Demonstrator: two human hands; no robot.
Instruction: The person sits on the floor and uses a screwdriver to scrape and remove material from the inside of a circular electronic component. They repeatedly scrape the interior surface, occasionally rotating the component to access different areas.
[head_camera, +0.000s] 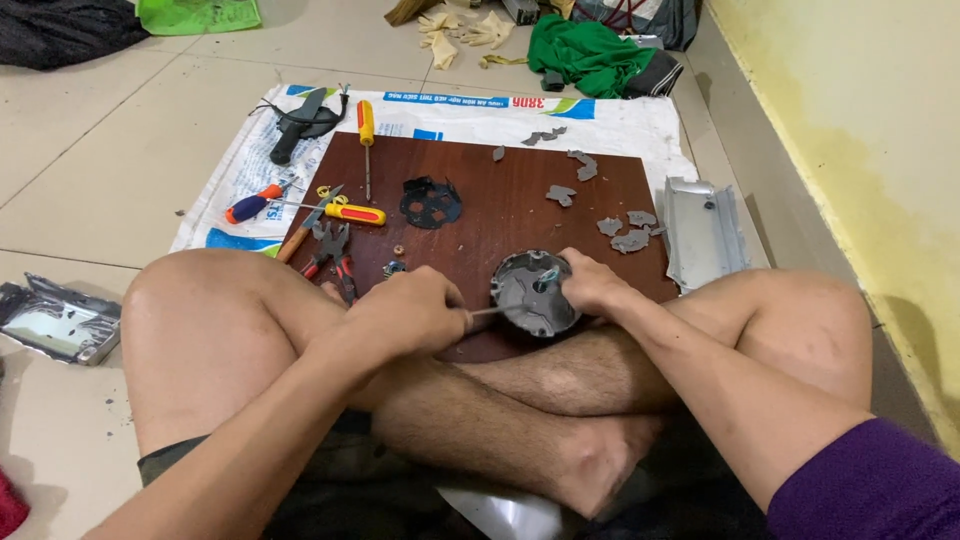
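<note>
Head view, left to right. A crumpled shiny tray (55, 318) lies on the tiled floor (90, 140) at far left. A brown wooden board (480, 190) rests on a white printed sack (450, 108) spread over the floor. On the board's left part lie a screwdriver with a red and blue handle (254, 203), a yellow-handled screwdriver (366, 125), a second yellow-handled tool (352, 213), and red-handled pliers (333, 250); a dark perforated metal disc (431, 201) sits near the board's middle. The left hand (410, 315) is closed in a fist around a thin metal tool (487, 311), whose tip touches the round grey housing (534, 292). The housing stands tilted at the board's near edge, above the crossed legs. The right hand (592, 283) grips its right rim, fingers curled over it. Grey broken fragments (625, 232) lie scattered on the board's right part. A silver metal bracket (703, 232) lies just beside the board's right edge.
</note>
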